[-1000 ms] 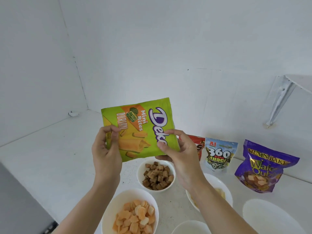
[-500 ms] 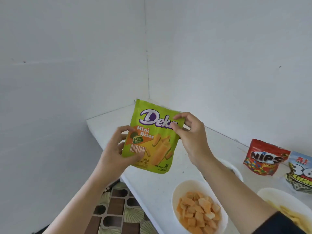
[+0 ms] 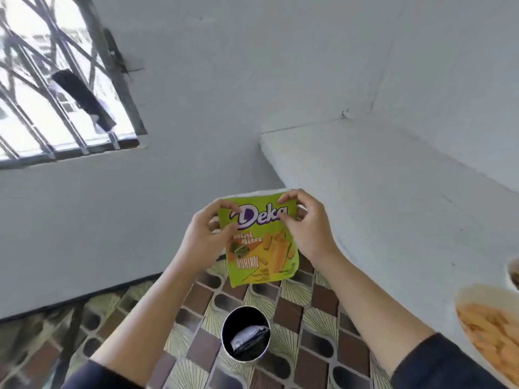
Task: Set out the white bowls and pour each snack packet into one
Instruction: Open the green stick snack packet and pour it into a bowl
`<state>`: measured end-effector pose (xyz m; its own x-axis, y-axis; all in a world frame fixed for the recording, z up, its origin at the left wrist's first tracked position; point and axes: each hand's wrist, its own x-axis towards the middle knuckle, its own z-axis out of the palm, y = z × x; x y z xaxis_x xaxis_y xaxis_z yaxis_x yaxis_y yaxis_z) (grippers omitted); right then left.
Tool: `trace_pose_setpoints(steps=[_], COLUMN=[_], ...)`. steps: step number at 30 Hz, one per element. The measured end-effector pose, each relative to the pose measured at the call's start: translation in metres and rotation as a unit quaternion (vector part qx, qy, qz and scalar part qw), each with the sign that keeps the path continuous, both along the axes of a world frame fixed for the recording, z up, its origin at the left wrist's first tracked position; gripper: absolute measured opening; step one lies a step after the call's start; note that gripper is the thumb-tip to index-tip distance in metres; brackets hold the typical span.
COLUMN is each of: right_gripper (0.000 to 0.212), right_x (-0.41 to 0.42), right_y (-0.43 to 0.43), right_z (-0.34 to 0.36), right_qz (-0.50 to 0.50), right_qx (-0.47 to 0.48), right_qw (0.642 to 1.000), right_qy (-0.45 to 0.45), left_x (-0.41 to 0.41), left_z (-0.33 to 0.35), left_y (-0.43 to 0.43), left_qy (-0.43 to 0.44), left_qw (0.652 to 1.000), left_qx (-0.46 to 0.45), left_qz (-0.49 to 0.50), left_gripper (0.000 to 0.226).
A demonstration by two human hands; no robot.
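Observation:
A green Deka Mini Bites snack packet hangs upright in front of me, past the left end of the white counter and over the floor. My left hand pinches its top left corner. My right hand pinches the top right corner beside the logo. At the right edge of the view a white bowl holds orange snack pieces. The rim of a second white bowl shows just behind it.
A small round bin with a crumpled wrapper inside stands on the patterned tile floor directly below the packet. A barred window is at the upper left, and white walls close off the corner.
The view has swung left and down, away from the counter. The packet came off the counter edge over the bin, and my left hand moved from its lower side up to the top corner.

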<state>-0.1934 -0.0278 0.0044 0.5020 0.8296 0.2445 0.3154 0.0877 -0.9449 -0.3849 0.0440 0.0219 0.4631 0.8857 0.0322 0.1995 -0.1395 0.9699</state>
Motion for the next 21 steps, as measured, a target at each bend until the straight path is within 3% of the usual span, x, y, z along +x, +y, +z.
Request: trace_pose_setpoints(steps=[5,9,21], right_gripper=[0.023,0.022,0.031], right_x=[-0.019,-0.028,-0.043], right_y=[0.044,0.080,0.142], right_z=[-0.057,-0.129,-0.423], right_qz=[0.032,0.067,0.080], right_qx=[-0.036,-0.053,-0.114], right_qw=[0.999,0.996,0.990], right_qy=[-0.008,0.001,-0.003], left_x=[-0.027,-0.038,-0.051], left_z=[-0.053,-0.120,-0.410], left_y=[0.025,0.039,0.087], left_qy=[0.061,0.056,0.060], left_qw=[0.997,0.991,0.978], left_qx=[-0.002,-0.049,-0.106], left_qz=[0.056,0.115,0.168], left_gripper=[0.026,0.023,0.020])
